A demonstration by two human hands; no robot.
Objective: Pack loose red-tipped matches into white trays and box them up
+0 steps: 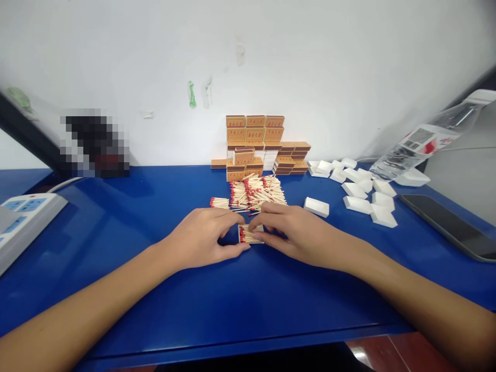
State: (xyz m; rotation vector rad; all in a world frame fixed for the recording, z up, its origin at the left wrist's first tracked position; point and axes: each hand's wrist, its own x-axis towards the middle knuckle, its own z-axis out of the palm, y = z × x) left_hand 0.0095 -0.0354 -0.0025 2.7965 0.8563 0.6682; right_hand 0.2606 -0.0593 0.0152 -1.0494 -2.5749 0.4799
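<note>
A small white matchbox tray (245,241) holding red-tipped matches (247,233) lies on the blue table between my hands. My left hand (207,235) grips the tray's left end, thumb at the near side and fingers at the far side. At the right end, the fingers and thumb of my right hand (289,230) are bent down onto the matches in the tray; whether they pinch any is hard to see. Just behind my hands lies a large heap of loose matches (258,191), with a smaller bunch (219,202) to its left.
Matchboxes (254,134) are stacked against the wall. Several white trays (356,204) lie scattered at right, with one tray (316,206) closer to my right hand. A plastic bottle (426,137) leans beside a phone (449,222). A power strip (31,222) sits at left.
</note>
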